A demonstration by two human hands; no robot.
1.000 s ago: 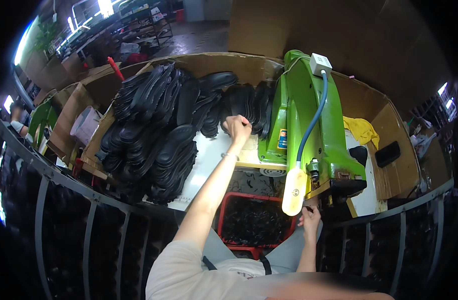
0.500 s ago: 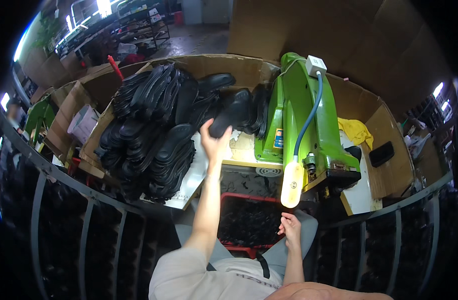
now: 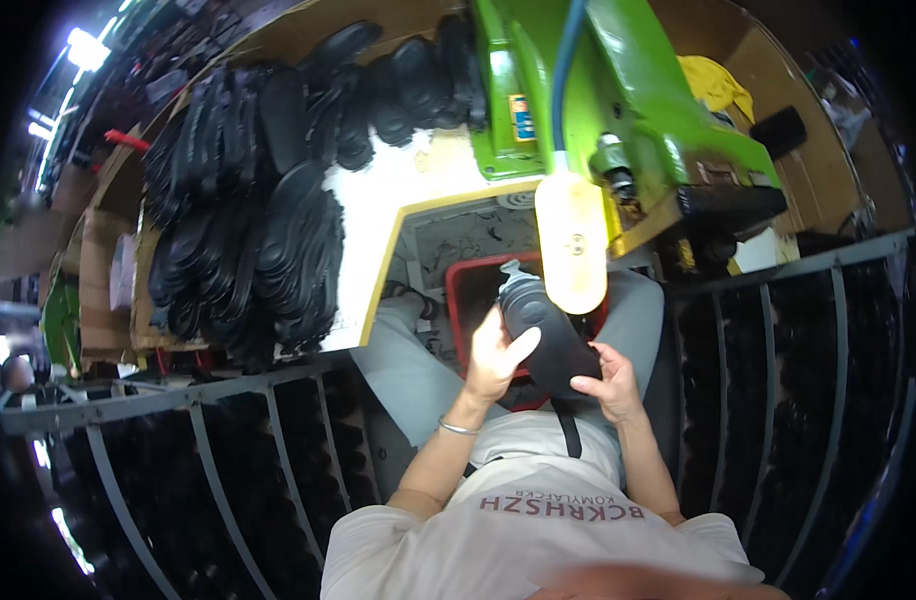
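Note:
A black shoe sole (image 3: 546, 345) is between my two hands, tilted above my lap, below the bright yellow-lit lamp head (image 3: 575, 245). My left hand (image 3: 493, 362) grips its left edge, thumb lying across the top face. On the opposite edge my right hand (image 3: 615, 385) closes near the lower end, the thumb on top and the other fingers partly behind it. A small silver metal piece (image 3: 516, 270) shows just past the sole's far end; I cannot tell whether it touches. Several stacks of black soles (image 3: 248, 200) cover the left of the white table (image 3: 363, 215).
A green machine (image 3: 638, 90) stands at the right of the table, its dark head (image 3: 728, 205) jutting toward me. Below the table is a red bin (image 3: 460, 300). Grey metal rails (image 3: 198, 395) flank me. A yellow cloth (image 3: 716, 85) lies at the far right beside cardboard.
My left hand has brought a sole from the back of the table down to my lap. My right hand has come onto it too. The view has tilted downward.

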